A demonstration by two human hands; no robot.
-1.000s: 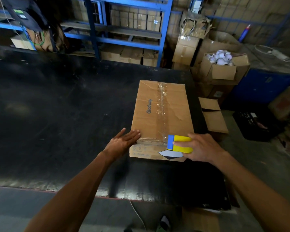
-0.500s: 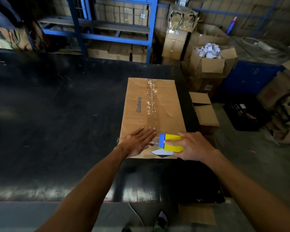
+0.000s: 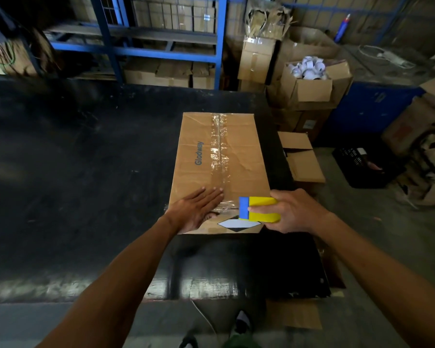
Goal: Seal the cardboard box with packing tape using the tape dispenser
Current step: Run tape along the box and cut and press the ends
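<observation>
I count two hands: my left hand [image 3: 195,212] flat, my right hand [image 3: 290,213] wrapped around one yellow-and-blue tape dispenser [image 3: 258,209]. One sealed cardboard box [image 3: 239,156] lies at frame centre on one black table [image 3: 73,172]. One blue shelving rack [image 3: 161,50] stands at upper left. One open carton of white rolls [image 3: 309,81] sits upper right. One black crate [image 3: 359,167] is at right.

Cardboard box [image 3: 239,156]: brown, "Glodway" print, flaps closed, flat on black table [image 3: 73,172]; clear packing tape [image 3: 217,146] along centre seam. Tape dispenser [image 3: 258,209]: yellow-blue, at near edge.
</observation>
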